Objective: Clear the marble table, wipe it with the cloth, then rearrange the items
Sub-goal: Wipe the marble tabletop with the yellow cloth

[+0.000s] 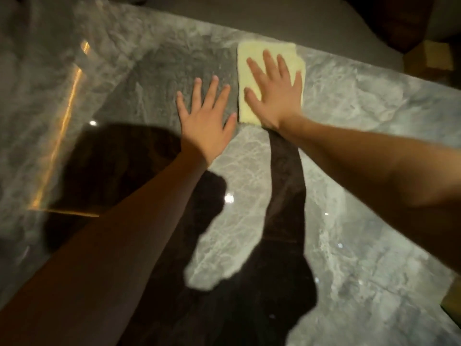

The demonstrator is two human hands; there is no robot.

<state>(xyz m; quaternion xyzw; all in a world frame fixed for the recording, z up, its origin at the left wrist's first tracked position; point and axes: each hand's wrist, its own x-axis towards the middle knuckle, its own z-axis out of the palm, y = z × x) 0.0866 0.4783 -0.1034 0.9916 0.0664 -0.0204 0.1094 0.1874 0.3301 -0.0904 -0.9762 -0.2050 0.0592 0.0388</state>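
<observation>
A pale yellow folded cloth (252,71) lies flat on the grey marble table (349,108) near its far edge. My right hand (274,93) presses flat on the cloth, fingers spread and pointing away from me, covering its right half. My left hand (207,116) rests palm down on the bare marble just left of the cloth, fingers apart, holding nothing. Both forearms reach in from the near side. No other items stand on the visible tabletop.
The table's far edge runs diagonally from upper left to right, with grey floor (299,18) beyond it. A dark seat (399,18) and a wooden piece (429,61) sit at the upper right. Shadows and light reflections cross the glossy marble.
</observation>
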